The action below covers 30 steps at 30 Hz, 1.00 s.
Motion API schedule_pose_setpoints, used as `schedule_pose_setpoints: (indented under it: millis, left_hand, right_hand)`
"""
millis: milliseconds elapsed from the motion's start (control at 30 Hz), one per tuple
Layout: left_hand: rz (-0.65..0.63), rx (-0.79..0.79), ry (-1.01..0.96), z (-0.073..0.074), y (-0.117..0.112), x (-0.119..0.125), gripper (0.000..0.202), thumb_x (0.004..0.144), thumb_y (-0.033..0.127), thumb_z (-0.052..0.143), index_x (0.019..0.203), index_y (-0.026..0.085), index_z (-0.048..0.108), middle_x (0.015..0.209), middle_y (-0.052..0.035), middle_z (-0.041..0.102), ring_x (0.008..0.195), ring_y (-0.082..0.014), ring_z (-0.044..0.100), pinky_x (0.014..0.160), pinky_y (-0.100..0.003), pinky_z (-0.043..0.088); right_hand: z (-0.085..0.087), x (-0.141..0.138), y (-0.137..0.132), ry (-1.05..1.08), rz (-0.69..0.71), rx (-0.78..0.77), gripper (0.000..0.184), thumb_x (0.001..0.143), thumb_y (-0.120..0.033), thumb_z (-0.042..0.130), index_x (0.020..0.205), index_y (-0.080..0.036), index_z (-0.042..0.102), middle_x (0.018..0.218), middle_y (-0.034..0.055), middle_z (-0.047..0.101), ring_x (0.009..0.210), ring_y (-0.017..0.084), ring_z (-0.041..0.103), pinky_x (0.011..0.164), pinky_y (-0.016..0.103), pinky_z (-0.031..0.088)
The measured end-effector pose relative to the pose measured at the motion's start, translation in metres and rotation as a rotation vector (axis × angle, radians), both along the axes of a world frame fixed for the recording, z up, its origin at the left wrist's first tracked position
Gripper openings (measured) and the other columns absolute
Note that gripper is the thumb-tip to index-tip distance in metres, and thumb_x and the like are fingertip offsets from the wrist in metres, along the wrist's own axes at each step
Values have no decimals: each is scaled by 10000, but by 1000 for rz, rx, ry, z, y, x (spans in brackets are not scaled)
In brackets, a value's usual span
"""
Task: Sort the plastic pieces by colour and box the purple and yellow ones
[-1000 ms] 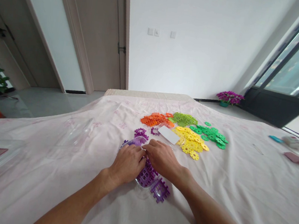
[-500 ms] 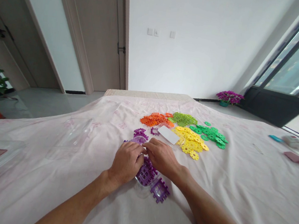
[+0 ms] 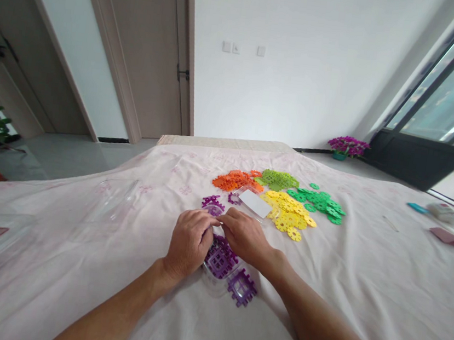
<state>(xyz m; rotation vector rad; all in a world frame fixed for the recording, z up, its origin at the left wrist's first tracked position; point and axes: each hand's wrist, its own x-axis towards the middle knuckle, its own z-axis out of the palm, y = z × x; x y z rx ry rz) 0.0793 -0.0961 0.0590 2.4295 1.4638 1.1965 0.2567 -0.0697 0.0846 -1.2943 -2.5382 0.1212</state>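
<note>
In the head view, my left hand and right hand meet fingertip to fingertip over the near middle of the covered table. My fingers are curled in, not spread; I can't tell whether the tips are pinching anything. Just under my hands, toward the near edge, sits a clear box with purple squares in it, and one loose purple square lies to its right. More purple pieces lie just past my left hand.

Beyond my right hand, a clear case with a white card sits close to the yellow discs. The orange pile, light green pile and dark green discs lie farther toward the far edge.

As I judge it, a hard press on the box's rim could tip it and spill the squares, since they seem loosely heaped. A sweep of my right wrist could catch the loose square, and a push outward could slide the case into the yellow discs and mix colours.

My knuckles hide whatever is between my fingertips and the box's far side. The big clear box at the left edge is cut off, and the clear plastic near it is hard to make out
</note>
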Motion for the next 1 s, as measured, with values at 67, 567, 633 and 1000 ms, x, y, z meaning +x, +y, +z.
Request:
schedule_pose_setpoints:
  millis: [67,567,633,1000]
  left_hand:
    - [-2,-5,-5,0,0,0,254,903,139,445,983,234,666,1058,-37,688,1098,-211,567,1017,-400,395]
    - [-44,-70,12,-1,-1,-1,316,902,124,412,991,249,688,950,1,722,931,-183,617,1045,-418,325]
    - [-44,-74,11,-1,-1,-1,316,907,126,413,987,253,691,948,7,725,925,-178,619,1046,-414,320]
    - [-35,-91,20,0,-2,-1,326,922,154,389,961,251,698,924,-9,734,903,-186,632,1053,-427,322]
  right_hand:
    - [0,0,0,-15,1,3,242,950,-155,442,1062,-195,653,964,55,616,867,151,568,695,254,354]
    - [-7,-1,1,14,24,32,256,911,-110,472,1030,-212,675,915,37,598,833,145,541,691,252,340]
    - [-8,-1,1,25,29,36,252,905,-104,474,1017,-210,673,914,36,596,839,145,540,698,251,342]
    - [-4,-1,0,5,25,27,221,899,-107,476,965,-194,669,930,45,604,856,148,551,715,249,361]
